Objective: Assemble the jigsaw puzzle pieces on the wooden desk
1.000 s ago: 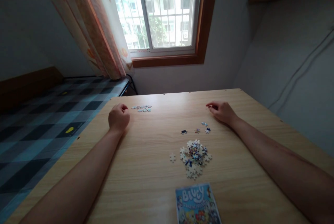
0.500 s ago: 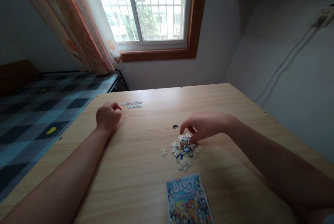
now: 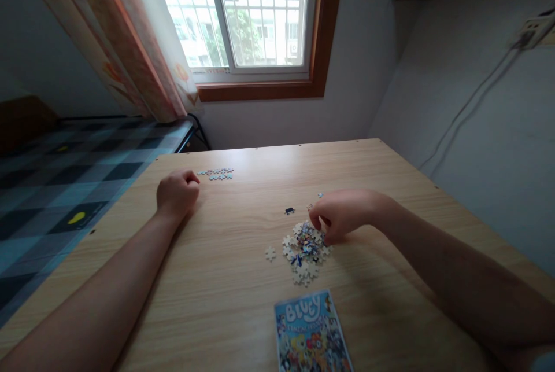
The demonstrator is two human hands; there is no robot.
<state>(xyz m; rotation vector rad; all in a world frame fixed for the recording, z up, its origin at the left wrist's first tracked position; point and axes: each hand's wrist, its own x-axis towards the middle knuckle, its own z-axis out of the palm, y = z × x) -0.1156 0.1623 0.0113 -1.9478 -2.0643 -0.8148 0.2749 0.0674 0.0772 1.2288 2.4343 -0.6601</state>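
- Left hand (image 3: 177,191): rests on the surface (image 3: 208,297) as a loose fist, fingers folded inward; whether anything lies within the fist cannot be told.
- Right hand (image 3: 342,216): arched over the right edge of the pile, fingers bent downward, forefinger and thumb tips apart; whether a fingertip touches a piece cannot be told.
- Pile of puzzle pieces (image 3: 306,251): heaped just below and to the left of the right hand, well to the right of the left hand and nearer the viewer; some pieces show pale backs, others coloured faces.
- Single pale piece (image 3: 270,253): lies flat to the left of the pile, between the two forearms.
- Dark piece (image 3: 289,210): lies alone to the left of the right hand, beyond the pile.
- Light blue piece (image 3: 320,195): lies just beyond the right hand, partly hidden by it; a small piece (image 3: 309,207) shows beside the knuckles.
- Two short rows of pieces (image 3: 220,174): set just beyond and to the right of the left fist; the individual joints are too small to make out.
- Picture cover (image 3: 310,331), lettered "BLUEY": lies flat on the near side of the pile, between the forearms.
- Checked bed (image 3: 99,152): stands to the left of the left hand.
- Window (image 3: 266,25): lies beyond both hands.
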